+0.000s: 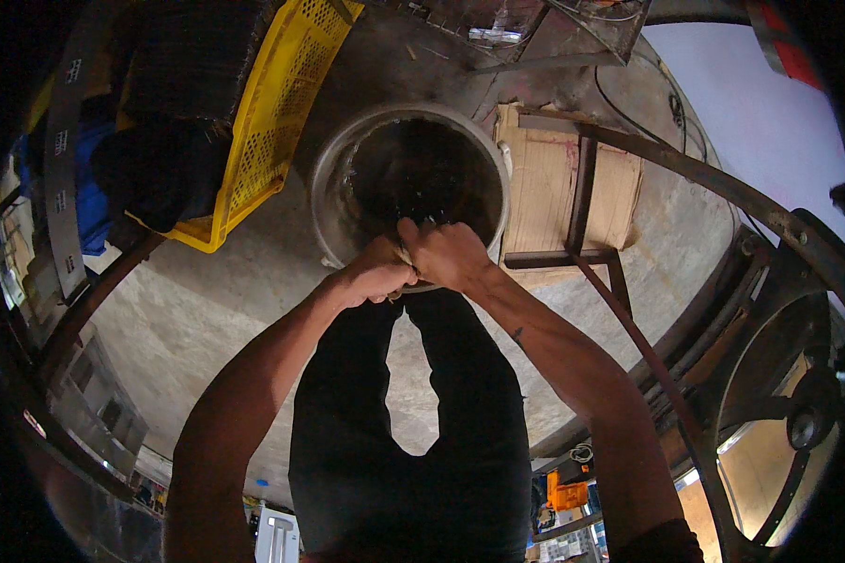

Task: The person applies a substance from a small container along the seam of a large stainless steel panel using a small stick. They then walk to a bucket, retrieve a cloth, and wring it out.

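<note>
My left hand (377, 273) and my right hand (444, 255) are pressed together over the near rim of a large round metal pot (326, 188). Both are closed around a small twisted tan piece that looks like a cloth (403, 255). Most of it is hidden inside my fingers, with a bit poking out above and below the left fist. Dark liquid (422, 174) with a few bright glints shows inside the pot. The pot stands on the floor just in front of my knees.
A yellow perforated crate (270, 122) holding dark bundles leans in at the left. Flattened cardboard (545, 192) lies right of the pot under a rusty metal frame (587, 188). A large spoked wheel (803, 422) stands at the far right. The floor (225, 319) is concrete.
</note>
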### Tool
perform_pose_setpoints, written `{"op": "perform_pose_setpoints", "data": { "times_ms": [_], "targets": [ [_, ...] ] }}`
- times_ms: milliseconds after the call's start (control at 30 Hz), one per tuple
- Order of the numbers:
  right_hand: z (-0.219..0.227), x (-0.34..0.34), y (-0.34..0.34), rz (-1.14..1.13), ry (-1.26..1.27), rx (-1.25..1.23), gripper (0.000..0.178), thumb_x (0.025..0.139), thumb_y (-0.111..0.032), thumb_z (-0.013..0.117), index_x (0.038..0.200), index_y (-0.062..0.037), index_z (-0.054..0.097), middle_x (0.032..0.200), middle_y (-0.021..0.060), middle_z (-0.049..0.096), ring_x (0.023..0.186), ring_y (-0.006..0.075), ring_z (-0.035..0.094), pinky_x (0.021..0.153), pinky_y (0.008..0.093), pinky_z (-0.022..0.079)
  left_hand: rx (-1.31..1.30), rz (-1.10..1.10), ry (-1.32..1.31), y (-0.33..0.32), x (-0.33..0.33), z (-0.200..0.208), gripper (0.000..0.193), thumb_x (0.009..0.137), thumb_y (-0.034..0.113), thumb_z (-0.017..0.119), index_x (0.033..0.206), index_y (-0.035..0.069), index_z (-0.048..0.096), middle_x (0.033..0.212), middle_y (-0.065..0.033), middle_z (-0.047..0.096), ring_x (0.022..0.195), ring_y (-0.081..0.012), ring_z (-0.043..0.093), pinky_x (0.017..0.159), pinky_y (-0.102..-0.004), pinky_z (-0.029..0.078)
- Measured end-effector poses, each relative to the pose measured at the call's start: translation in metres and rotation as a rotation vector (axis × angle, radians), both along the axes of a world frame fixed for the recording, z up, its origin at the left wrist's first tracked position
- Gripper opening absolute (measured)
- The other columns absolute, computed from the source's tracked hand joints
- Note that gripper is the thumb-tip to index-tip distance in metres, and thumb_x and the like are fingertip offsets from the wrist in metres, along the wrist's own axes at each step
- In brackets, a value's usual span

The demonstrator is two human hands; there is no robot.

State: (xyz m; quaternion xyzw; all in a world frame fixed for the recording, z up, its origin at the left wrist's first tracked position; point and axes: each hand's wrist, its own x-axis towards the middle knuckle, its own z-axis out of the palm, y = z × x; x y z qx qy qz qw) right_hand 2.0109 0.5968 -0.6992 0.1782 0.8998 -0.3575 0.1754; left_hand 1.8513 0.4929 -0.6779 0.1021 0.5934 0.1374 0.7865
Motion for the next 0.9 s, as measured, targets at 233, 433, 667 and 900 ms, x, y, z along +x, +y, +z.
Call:
{"op": "perform_pose_setpoints", "data": {
  "times_ms": [233,433,667,900],
  "targets": [
    [-0.003,0.008,0.0,0.008,0.096,0.034,0.049,0.085,-0.026,0.086,0.122,-0.0036,0.064,0.093,0.0226,0.08,0.083,0.0426,0.082,0.064,0.0526,0.066,-0.042,-0.014,-0.083,-0.002,0.001,-0.005,0.012,0.1,0.012,0.073,0.096,0.001,0.072,0.065,-0.0041,0.061,0.049,-0.0125,0.052,0.043,-0.0328,0.035],
    [-0.001,0.017,0.003,0.022,0.073,-0.033,0.05,0.085,-0.025,0.088,0.121,-0.0039,0.063,0.093,0.0205,0.08,0.083,0.0413,0.082,0.069,0.0532,0.067,0.224,-0.227,0.015,-0.003,0.006,-0.011,0.017,0.107,0.017,0.076,0.099,0.003,0.07,0.072,-0.0022,0.062,0.055,-0.0136,0.058,0.047,-0.0326,0.043],
    [0.009,0.023,0.001,-0.017,0.055,0.009,0.049,0.085,-0.023,0.088,0.122,-0.0053,0.061,0.09,0.0214,0.079,0.081,0.0419,0.082,0.066,0.0529,0.066,0.282,-0.287,0.024,-0.008,0.015,-0.029,0.024,0.107,0.023,0.078,0.112,0.0,0.074,0.092,-0.0136,0.08,0.082,-0.0218,0.078,0.068,-0.0416,0.061],
    [-0.003,0.017,0.019,0.039,0.167,0.177,0.041,0.091,-0.023,0.081,0.123,-0.0059,0.063,0.088,0.0192,0.079,0.073,0.0396,0.081,0.06,0.0504,0.066,0.637,-0.177,0.176,0.0,0.012,-0.029,0.024,0.104,0.019,0.077,0.121,0.002,0.077,0.095,-0.0119,0.081,0.091,-0.0248,0.077,0.08,-0.0453,0.059]
  ]
}}
